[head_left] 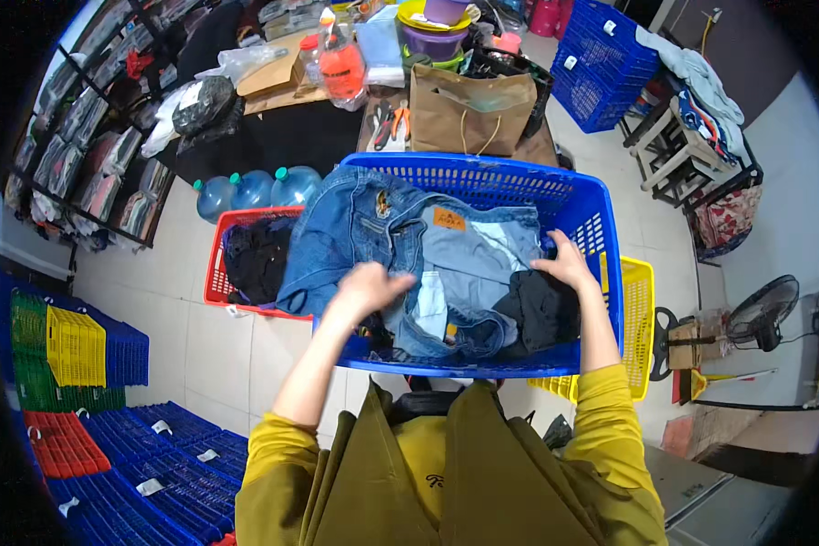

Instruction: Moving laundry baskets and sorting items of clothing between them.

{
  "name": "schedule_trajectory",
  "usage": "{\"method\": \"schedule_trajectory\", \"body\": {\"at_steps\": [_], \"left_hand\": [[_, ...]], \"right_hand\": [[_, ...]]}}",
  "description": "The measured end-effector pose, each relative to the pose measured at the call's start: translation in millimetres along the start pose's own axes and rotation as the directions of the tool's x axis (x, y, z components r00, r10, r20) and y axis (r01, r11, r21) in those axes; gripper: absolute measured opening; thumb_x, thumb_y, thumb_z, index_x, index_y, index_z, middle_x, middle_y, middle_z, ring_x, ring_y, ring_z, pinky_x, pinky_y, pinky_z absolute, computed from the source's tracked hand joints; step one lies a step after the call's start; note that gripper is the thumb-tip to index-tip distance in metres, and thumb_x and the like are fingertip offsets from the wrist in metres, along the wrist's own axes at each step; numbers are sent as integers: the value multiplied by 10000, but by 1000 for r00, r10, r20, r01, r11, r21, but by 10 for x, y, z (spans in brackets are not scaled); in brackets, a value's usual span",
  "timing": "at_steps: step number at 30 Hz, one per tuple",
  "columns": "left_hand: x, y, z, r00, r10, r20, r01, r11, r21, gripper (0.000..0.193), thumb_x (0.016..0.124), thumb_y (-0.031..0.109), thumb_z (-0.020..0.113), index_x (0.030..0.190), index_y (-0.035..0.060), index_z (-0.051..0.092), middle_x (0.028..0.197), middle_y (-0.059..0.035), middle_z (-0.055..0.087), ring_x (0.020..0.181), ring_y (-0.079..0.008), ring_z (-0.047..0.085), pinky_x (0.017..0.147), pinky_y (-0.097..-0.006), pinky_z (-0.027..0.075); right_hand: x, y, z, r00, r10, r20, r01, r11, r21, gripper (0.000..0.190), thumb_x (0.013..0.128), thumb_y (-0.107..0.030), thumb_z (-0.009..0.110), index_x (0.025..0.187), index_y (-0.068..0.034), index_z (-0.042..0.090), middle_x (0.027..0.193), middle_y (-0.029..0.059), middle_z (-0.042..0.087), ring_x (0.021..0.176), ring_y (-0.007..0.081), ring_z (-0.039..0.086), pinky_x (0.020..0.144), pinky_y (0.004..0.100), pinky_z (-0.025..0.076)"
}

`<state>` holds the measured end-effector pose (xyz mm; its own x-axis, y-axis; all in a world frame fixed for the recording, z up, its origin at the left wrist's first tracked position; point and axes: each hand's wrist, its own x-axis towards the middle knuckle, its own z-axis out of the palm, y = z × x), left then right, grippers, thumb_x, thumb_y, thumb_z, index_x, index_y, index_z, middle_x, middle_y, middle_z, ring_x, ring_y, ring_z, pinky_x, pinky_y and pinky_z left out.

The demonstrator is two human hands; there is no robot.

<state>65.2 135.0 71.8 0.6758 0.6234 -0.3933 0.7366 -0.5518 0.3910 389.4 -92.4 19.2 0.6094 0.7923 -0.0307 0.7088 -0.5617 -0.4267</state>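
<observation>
Folded denim jeans (341,232) lie across a blue plastic basket (478,167) and hang over its left side. An orange-brown patch (449,219) shows inside the waistband, and pale pocket lining lies exposed. My left hand (368,290) is over the denim with its thumb stretched out; its other fingers are turned away, so its grip is unclear. At the basket's right side, my right hand (565,263) has thumb and fingers apart, nothing visible between them. Just below it is a black garment (539,307).
Left of the blue basket, a red basket (213,273) holds dark clothing. A yellow basket (638,321) stands to the right. Beyond are a paper bag (471,112), pliers (400,121) and large water bottles (297,185). Stacked crates (75,348) fill the lower left.
</observation>
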Motion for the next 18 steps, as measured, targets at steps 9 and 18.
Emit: {"method": "schedule_trajectory", "body": {"at_steps": [9,18], "left_hand": [[756,-493,1130,941,-102,-322,-38,915,-401,326,751,160,544,924,-109,605,917,-270,646,909,-381,638,805,-399,502],[140,-238,519,956,-16,-295,-44,980,-196,345,779,336,655,819,-6,661,756,-266,628,779,-419,626,702,-464,482]], "right_hand": [[-231,196,840,623,371,689,-234,928,-289,1047,561,-291,814,1420,-23,279,1262,247,523,1135,333,550,917,378,464],[213,182,503,809,515,284,-558,825,94,608,669,-454,714,1056,10,645,1084,209,638,1042,319,608,888,372,474]]}}
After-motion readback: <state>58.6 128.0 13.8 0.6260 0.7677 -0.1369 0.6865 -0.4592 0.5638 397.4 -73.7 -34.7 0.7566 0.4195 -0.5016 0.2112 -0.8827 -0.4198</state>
